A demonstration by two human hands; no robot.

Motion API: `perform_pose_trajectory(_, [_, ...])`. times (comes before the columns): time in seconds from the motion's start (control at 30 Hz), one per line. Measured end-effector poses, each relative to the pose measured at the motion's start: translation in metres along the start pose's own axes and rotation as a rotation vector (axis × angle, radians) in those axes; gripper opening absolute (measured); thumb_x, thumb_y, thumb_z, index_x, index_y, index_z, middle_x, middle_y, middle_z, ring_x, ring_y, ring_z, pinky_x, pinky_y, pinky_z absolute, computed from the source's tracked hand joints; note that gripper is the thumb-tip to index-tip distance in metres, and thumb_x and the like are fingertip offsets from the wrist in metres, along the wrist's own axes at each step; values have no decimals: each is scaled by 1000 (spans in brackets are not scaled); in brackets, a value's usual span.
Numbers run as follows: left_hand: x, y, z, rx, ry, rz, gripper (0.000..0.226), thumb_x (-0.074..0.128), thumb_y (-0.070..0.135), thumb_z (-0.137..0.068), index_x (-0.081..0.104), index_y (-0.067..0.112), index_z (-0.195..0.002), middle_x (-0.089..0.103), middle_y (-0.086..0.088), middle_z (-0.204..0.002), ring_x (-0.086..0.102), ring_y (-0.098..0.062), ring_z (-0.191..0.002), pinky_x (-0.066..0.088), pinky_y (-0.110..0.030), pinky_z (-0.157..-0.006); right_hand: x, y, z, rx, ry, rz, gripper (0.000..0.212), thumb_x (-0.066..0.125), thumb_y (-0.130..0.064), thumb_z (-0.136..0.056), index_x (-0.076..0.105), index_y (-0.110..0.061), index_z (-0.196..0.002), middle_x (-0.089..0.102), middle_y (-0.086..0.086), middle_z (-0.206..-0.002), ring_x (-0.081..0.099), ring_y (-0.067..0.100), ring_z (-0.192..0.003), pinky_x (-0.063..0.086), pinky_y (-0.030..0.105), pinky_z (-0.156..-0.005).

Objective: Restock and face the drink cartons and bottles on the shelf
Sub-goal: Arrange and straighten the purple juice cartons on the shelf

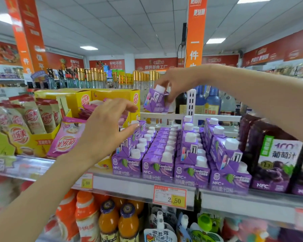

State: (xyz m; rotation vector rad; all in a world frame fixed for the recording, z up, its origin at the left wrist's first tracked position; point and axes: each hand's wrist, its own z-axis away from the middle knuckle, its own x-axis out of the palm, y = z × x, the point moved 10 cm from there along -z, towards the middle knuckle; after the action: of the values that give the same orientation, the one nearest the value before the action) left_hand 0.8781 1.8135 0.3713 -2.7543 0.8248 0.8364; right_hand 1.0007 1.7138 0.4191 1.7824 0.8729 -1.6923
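Observation:
Several rows of small purple juice cartons (157,165) with white caps stand on the shelf (147,186). A few more lie stacked on top of the rows. My right hand (175,81) holds one tilted purple carton (156,100) by its top, lifted above the back of the rows. My left hand (105,130) hovers with fingers spread over the left row, its thumb touching the white cap of a carton (135,122) there.
Yellow boxes of milk-tea sachets (63,109) stand to the left. Dark grape juice cartons (273,165) stand to the right. A white divider rail (191,103) and glass bottles (87,79) sit behind. Orange drink bottles (117,220) fill the lower shelf. A price tag (170,197) reads 2.50.

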Motion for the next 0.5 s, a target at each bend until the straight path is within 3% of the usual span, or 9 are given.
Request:
perform_pose_trajectory(0.07, [1,10,-10,5,16,-26,53,74,36,-73,53,16,-117,58,6,-106,52,-14,-94,44,-34,-83,-6,-18,17,-39,4,-98,29,74,-14,-79,61,-34,-95,66,-15,-97,60,1,-90,41,16,-81])
perform_pose_trajectory(0.17, [-2,21,-24,-5,32,-5,71,74,45,-67,47,16,-126,52,12,-110,50,-8,-96,33,-24,-87,-10,-31,39,-65,23,-188,31,77,-17,-73,65,-34,-95,72,-11,-96,66,5,-89,49,17,-80])
perform_pose_trajectory(0.33, [-11,40,-31,50,20,131,72,66,57,-61,52,12,-116,54,17,-97,54,-5,-79,43,-29,-80,-4,-40,64,-90,6,-261,26,74,-22,-67,66,-33,-90,73,-14,-84,67,1,-76,51,12,-71])
perform_pose_trajectory(0.5, [-12,44,-33,64,-8,248,58,70,60,-58,52,20,-96,59,19,-83,58,0,-74,47,-20,-71,2,-38,73,-104,30,-253,30,73,-13,-73,69,-9,-102,73,1,-93,67,12,-82,52,26,-79])
